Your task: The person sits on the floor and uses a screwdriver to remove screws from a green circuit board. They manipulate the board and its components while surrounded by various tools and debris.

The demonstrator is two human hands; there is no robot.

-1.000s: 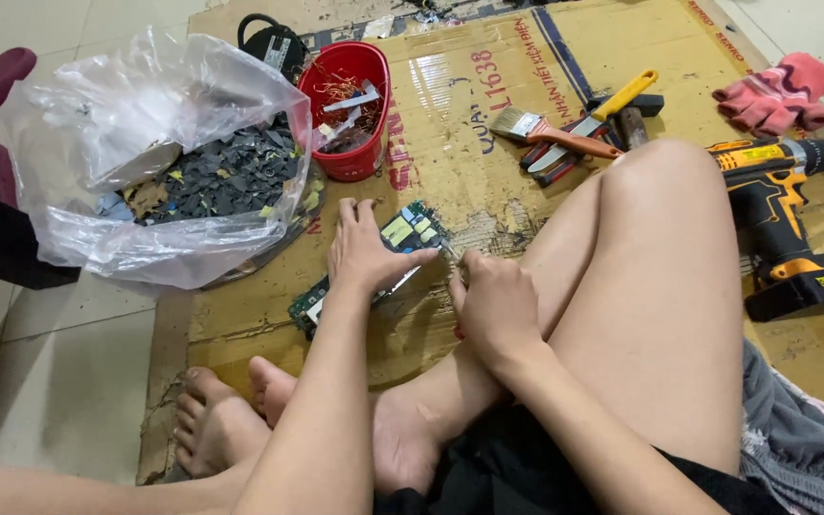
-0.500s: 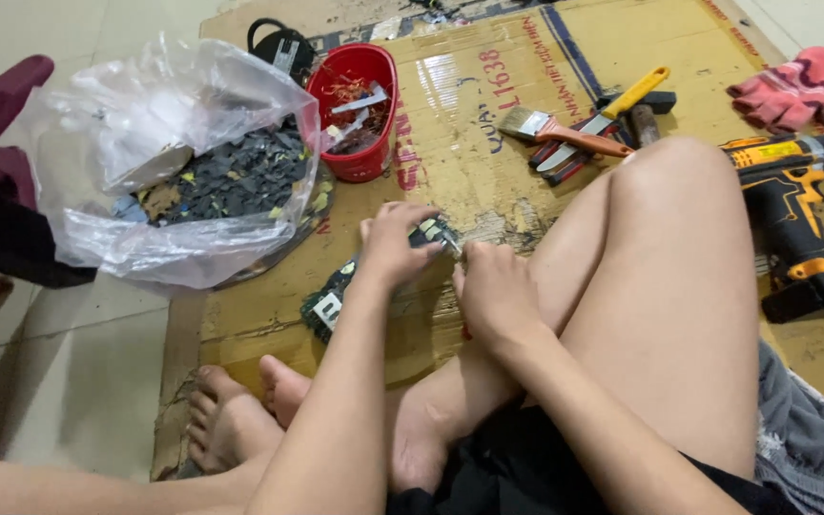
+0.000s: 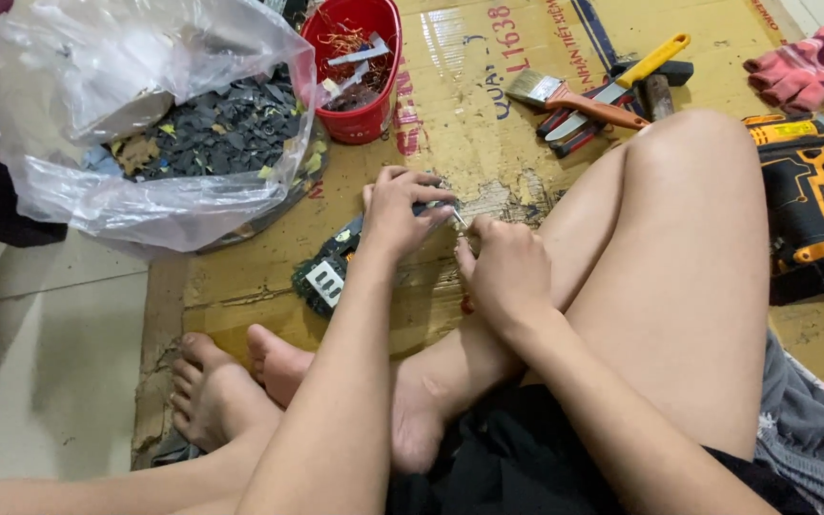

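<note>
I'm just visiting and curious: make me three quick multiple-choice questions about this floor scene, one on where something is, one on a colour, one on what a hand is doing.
1. Where does the plastic bag of dark chips lie?
A. left of the bucket
B. on the drill
C. on the person's knee

2. What colour is the small bucket?
A. blue
B. red
C. white

3. What is the left hand doing?
A. hanging free
B. gripping the paintbrush
C. pressing on the green circuit board

Answers: 1 A, the bag sits beside the bucket's left side. 2 B, its wall and rim are red. 3 C, its fingers rest on the board on the cardboard.
</note>
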